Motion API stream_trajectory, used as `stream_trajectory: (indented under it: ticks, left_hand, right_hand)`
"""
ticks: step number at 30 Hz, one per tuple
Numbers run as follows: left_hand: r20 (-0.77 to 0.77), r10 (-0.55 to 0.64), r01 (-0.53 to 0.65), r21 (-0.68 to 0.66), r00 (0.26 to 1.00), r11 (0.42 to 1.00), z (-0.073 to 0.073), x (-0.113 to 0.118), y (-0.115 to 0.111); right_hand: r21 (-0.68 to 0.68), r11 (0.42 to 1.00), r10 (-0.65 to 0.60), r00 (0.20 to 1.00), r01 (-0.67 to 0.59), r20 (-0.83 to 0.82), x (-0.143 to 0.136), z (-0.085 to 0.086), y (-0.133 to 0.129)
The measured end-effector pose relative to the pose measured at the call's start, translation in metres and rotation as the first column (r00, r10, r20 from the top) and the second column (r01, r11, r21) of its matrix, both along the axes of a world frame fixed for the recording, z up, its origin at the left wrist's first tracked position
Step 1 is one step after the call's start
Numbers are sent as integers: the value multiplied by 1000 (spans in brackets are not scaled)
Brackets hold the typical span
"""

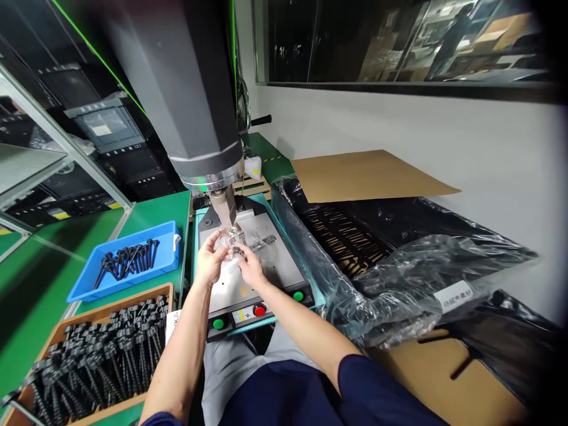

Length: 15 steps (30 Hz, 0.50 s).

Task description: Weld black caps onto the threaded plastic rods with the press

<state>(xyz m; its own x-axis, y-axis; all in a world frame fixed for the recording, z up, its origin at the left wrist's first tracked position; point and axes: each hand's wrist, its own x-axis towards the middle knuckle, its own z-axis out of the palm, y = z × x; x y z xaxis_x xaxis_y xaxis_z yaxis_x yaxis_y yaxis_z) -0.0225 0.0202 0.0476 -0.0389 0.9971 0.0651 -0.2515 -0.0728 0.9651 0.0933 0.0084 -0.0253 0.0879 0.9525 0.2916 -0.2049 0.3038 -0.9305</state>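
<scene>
Both hands are together under the head of a large dark machine (177, 89), over its metal work plate (279, 260). My left hand (212, 257) has its fingers closed at a small clear part (225, 241) beside the metal fixture (237, 234). My right hand (249, 265) is just to the right, its thumb and fingertips pinched near a small dark piece too small to name. The machine's metal tip (224, 207) points down right above the fingertips.
Left are a blue tray (171, 260) of black parts and a wooden-edged box (171, 290) of black ribbed parts. Green buttons (218, 323) and a red button (259, 310) line the machine's front. Right is a plastic-lined box (306, 254) with long parts, cardboard (373, 174) over it.
</scene>
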Motion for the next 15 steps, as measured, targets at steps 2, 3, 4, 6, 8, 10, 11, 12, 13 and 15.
stream_trajectory:
  ticks: [2,3,4,6,8,10,11,12,13,15]
  left_hand:
    - [2,-9,9,9,1000,1000,-1,1,3]
    - [10,-12,12,13,1000,1000,-1,2,4]
    - [22,-15,15,15,1000,1000,-2,2,6]
    - [49,-23,22,14,999,1000,-4,3,10]
    - [68,-25,25,9,997,1000,-5,4,13]
    - [76,-23,22,7,997,1000,-5,4,16]
    - [78,-22,22,6,997,1000,-5,4,16]
    - [82,-22,22,6,996,1000,-4,4,17]
    - [85,-21,21,5,996,1000,-3,4,17]
    - [95,-15,14,4,995,1000,-1,5,18]
  right_hand:
    - [107,986,-136,985,124,108,10,9,10]
    - [146,976,-185,972,164,145,13,13,14]
    - [179,965,-225,958,194,178,16,17,18]
    - [234,944,-287,930,234,231,19,24,26]
    - [265,932,-314,914,247,256,18,29,34]
    - [264,935,-306,917,238,256,16,32,41]
    - [252,939,-297,921,234,251,15,33,44]
    - [235,944,-288,925,231,246,13,34,48]
    - [218,948,-281,929,230,242,12,35,50]
    - [193,955,-270,933,227,237,9,37,55]
